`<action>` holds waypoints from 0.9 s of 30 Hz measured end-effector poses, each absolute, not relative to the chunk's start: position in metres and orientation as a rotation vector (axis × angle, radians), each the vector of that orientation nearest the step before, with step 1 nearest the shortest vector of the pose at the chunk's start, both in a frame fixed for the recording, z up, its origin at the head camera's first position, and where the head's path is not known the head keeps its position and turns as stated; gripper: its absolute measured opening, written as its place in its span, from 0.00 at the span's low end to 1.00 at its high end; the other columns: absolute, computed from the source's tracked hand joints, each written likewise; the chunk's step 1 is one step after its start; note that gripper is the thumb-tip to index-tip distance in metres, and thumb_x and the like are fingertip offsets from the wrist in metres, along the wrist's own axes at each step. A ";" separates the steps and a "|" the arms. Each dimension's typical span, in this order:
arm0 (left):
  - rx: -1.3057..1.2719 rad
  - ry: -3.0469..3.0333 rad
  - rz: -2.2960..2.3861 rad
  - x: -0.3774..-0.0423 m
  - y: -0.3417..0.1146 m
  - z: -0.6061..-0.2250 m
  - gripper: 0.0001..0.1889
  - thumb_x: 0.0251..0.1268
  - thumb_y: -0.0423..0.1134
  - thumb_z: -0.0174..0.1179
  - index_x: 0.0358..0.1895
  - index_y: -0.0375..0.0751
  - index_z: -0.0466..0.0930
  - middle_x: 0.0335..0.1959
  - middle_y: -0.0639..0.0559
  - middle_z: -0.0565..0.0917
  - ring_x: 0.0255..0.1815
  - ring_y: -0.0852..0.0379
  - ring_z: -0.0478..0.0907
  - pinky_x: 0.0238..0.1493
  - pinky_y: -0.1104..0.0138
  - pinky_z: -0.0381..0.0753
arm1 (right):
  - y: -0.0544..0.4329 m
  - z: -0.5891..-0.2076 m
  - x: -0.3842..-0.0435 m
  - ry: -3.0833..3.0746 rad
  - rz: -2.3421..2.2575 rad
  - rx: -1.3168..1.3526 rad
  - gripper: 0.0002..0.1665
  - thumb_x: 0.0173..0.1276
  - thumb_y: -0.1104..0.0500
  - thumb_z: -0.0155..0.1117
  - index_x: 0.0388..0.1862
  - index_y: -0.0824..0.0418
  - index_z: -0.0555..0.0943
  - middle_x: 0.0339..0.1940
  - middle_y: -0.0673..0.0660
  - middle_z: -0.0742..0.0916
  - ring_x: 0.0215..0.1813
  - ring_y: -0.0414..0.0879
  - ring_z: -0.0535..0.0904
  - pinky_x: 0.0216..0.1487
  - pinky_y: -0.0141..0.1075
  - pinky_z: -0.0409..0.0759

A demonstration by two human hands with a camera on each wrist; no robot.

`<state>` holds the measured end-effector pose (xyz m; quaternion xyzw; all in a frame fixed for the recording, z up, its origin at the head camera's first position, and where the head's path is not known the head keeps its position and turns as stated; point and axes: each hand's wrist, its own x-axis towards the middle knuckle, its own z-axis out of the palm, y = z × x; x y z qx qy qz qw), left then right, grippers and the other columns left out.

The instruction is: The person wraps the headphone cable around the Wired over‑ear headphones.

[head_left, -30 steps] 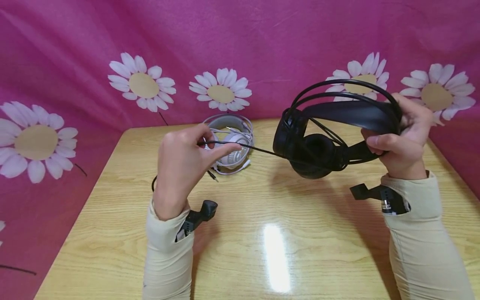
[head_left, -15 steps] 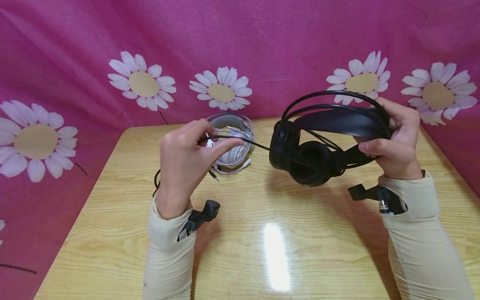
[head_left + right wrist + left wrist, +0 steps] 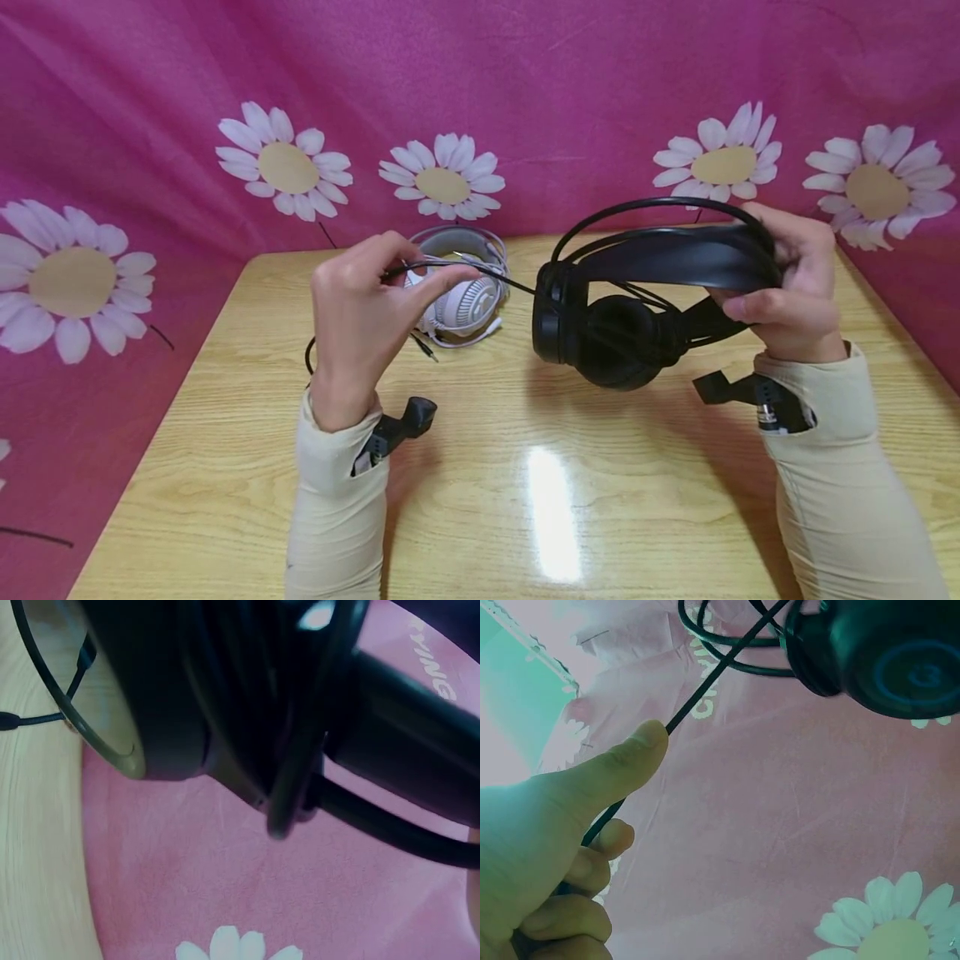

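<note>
In the head view my right hand [image 3: 798, 292] grips the headband end of a pair of black headphones [image 3: 615, 342], held up over the table with the ear cups hanging to the left. A black cable [image 3: 506, 281] runs leftward from them to my left hand [image 3: 367, 317], which pinches it between thumb and curled fingers. In the left wrist view the cable [image 3: 720, 671] crosses under the thumb, and one ear cup [image 3: 900, 656] shows at the top right. Close up in the right wrist view, loops of cable [image 3: 285, 780] wrap around the headphones.
White headphones [image 3: 465, 304] with a coiled white cable lie at the back of the wooden table [image 3: 480, 500], partly behind my left hand. A black plug [image 3: 424, 347] lies in front of them. A pink cloth [image 3: 570, 100] with daisies hangs behind the table.
The black headphones have come down and slightly left with my right hand. My left hand keeps its pinch on the cable and has risen slightly.
</note>
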<state>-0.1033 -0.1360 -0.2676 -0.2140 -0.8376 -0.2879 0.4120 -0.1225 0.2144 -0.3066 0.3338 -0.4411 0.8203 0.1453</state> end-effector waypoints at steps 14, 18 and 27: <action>-0.479 -2.126 -0.913 -0.110 -0.144 -0.270 0.23 0.42 0.52 0.85 0.25 0.37 0.85 0.16 0.47 0.78 0.18 0.59 0.67 0.23 0.76 0.62 | 0.213 -0.302 -0.114 -1.081 2.537 1.053 0.50 0.17 0.81 0.28 0.45 0.83 0.81 0.22 0.63 0.84 0.23 0.52 0.72 0.18 0.37 0.62; -0.470 -2.119 -1.039 -0.114 -0.144 -0.273 0.22 0.40 0.49 0.85 0.25 0.35 0.85 0.15 0.47 0.77 0.18 0.60 0.68 0.23 0.76 0.63 | 0.216 -0.302 -0.109 -1.090 2.560 1.012 0.55 0.14 0.82 0.28 0.49 0.83 0.81 0.24 0.63 0.86 0.20 0.52 0.70 0.15 0.36 0.60; -0.526 -2.085 -1.095 -0.121 -0.140 -0.277 0.40 0.44 0.78 0.66 0.22 0.37 0.82 0.14 0.49 0.73 0.17 0.60 0.65 0.22 0.74 0.60 | 0.207 -0.296 -0.102 -0.975 2.656 1.164 0.49 0.16 0.81 0.32 0.46 0.85 0.80 0.21 0.65 0.80 0.16 0.53 0.61 0.12 0.37 0.52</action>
